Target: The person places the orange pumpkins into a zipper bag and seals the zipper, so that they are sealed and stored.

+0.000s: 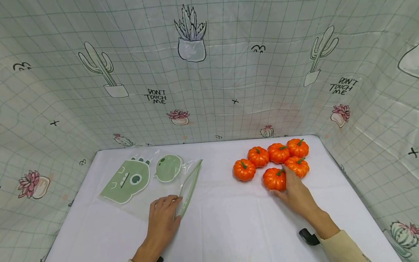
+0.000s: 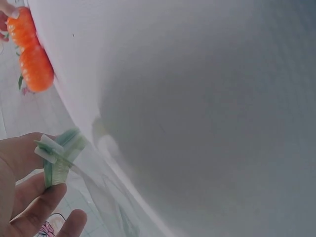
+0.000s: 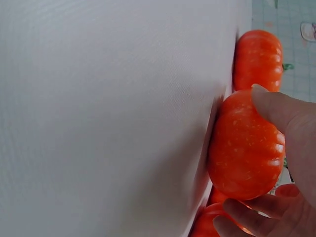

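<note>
A clear zip bag [image 1: 140, 203] with a green monster face printed on it lies at the left of the table. My left hand [image 1: 163, 220] grips its mouth edge, where the green zip strip [image 1: 193, 189] bows away from the other side. In the left wrist view, the white zip slider [image 2: 48, 149] sits between the thumb and fingers of my left hand [image 2: 29, 197]. With thumb and fingers round its sides, my right hand [image 1: 299, 194] holds a small orange toy pumpkin [image 1: 274, 179]. That pumpkin [image 3: 247, 148] fills the grasp in the right wrist view.
Several more orange pumpkins [image 1: 258, 157] stand in a cluster behind and beside the held one. A white cloth covers the table [image 1: 222, 225]. Behind and at both sides hangs a grid-patterned curtain [image 1: 216, 80]. A black device [image 1: 308, 237] is at the right wrist.
</note>
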Available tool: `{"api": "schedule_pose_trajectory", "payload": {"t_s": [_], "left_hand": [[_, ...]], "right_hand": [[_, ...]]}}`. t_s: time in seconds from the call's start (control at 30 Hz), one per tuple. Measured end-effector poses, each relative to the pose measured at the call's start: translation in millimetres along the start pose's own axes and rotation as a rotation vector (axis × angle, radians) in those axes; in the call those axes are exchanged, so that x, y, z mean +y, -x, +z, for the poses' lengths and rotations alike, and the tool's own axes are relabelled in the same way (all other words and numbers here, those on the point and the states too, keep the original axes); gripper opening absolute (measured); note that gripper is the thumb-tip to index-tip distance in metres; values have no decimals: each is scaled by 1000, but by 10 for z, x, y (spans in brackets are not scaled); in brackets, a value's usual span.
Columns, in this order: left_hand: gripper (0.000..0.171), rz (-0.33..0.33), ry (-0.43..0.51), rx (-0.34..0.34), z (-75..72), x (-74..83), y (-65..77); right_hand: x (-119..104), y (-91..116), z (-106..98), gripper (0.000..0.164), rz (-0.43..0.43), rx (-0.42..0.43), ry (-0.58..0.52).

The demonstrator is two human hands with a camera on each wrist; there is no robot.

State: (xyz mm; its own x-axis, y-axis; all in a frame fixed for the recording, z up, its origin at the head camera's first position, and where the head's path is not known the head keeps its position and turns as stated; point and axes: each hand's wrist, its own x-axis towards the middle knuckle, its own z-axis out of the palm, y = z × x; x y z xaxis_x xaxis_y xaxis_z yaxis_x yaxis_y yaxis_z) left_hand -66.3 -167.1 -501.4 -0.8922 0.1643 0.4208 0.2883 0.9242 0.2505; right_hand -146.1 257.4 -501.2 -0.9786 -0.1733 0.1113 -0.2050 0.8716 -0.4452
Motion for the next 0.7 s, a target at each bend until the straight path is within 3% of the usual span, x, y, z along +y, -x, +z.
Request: {"api": "schedule_pose_trajectory", "payload": {"t_s": [0.47,0.7], "left_hand": [[62,0,36,66,19,-32,-14],[64,-42,87,53,8,-17,-22]], "right_hand": [[27,-38,21,101,30,-22,7],[-29,-19,-5,103,44,-21,4]]}}
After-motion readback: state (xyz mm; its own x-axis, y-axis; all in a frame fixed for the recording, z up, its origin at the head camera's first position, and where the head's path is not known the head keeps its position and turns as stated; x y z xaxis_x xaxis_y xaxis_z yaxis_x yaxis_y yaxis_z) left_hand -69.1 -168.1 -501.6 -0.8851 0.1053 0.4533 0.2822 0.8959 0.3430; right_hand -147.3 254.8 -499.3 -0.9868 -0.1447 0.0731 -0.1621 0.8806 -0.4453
